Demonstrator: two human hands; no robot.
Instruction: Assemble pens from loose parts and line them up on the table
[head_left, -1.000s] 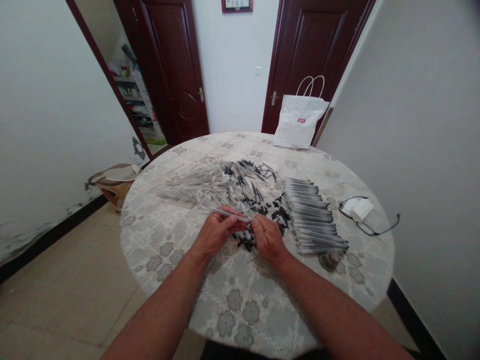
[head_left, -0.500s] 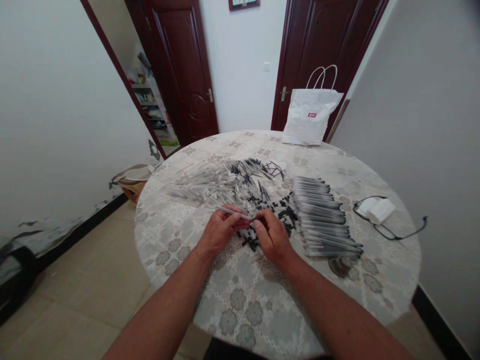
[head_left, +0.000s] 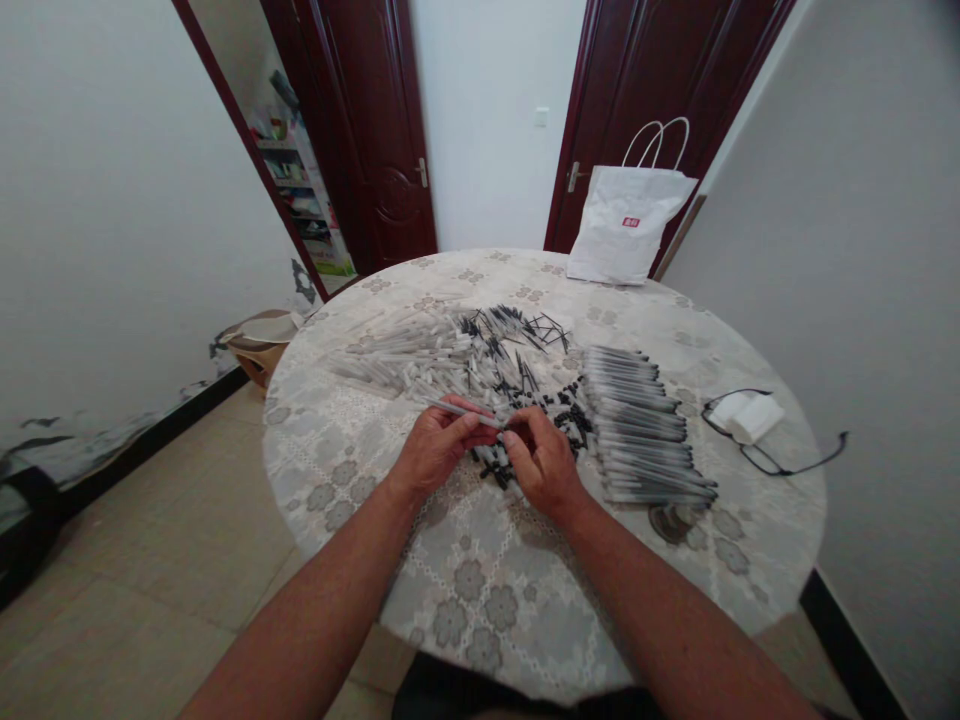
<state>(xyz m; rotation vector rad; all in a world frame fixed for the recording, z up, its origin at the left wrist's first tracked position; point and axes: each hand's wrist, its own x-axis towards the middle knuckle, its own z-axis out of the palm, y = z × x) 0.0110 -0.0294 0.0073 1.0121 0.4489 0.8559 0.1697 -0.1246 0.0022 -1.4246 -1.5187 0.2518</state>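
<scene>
My left hand (head_left: 435, 448) is closed around a slim, pale pen barrel (head_left: 444, 407), which points up and to the left. My right hand (head_left: 545, 468) pinches at the barrel's right end; whatever small piece sits in those fingertips is hidden. Around and beneath both hands lie small black pen parts (head_left: 574, 428). Behind the left hand spreads a loose heap of whitish pen barrels (head_left: 375, 362). Thin dark rods with pale ends, like pen refills (head_left: 553, 332), lie scattered at the heap's far right. To the right of my right hand, many dark-ended pens (head_left: 645, 430) lie side by side in a column.
A white paper bag (head_left: 630, 230) stands at the table's far edge. Eyeglasses (head_left: 796, 470) and a white folded packet (head_left: 750, 415) lie on the right. A small round object (head_left: 670, 522) sits by the near end of the pen column. The patterned tablecloth (head_left: 480, 610) covers a round table.
The view has shifted slightly. Both hands stay together at the barrel, whose right end remains between my right fingertips. Nothing on the table has visibly moved.
</scene>
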